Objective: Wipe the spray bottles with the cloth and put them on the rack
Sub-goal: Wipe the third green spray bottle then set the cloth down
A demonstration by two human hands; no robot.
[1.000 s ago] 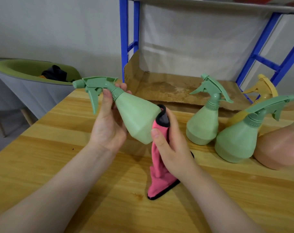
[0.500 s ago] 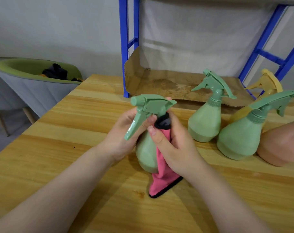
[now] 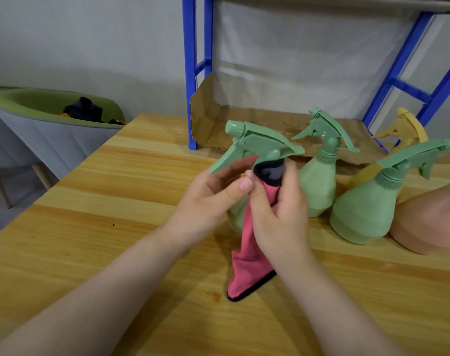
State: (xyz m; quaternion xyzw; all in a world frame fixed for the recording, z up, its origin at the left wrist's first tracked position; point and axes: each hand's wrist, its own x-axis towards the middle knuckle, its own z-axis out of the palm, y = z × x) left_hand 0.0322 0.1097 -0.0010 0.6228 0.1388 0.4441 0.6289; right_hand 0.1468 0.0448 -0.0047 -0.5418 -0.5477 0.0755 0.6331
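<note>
A green spray bottle [image 3: 257,142] stands upright between my hands at the table's middle. My left hand [image 3: 211,201] grips its body from the left, just under the trigger. My right hand [image 3: 280,217] presses a pink cloth [image 3: 249,268] with a black edge around the bottle's neck and right side; the cloth's tail hangs down to the table. Most of the bottle's body is hidden by hands and cloth. The blue rack [image 3: 193,73] with a cardboard-lined shelf [image 3: 244,127] stands behind.
To the right stand two green spray bottles [image 3: 319,186] [image 3: 365,209], a yellow one [image 3: 406,132] behind them and a peach one [image 3: 429,222] at the edge. A grey-green chair [image 3: 44,129] sits left of the wooden table [image 3: 116,214].
The bottle went from tilted with its nozzle up-left to upright. The cloth in my right hand moved from the bottle's base up to its neck.
</note>
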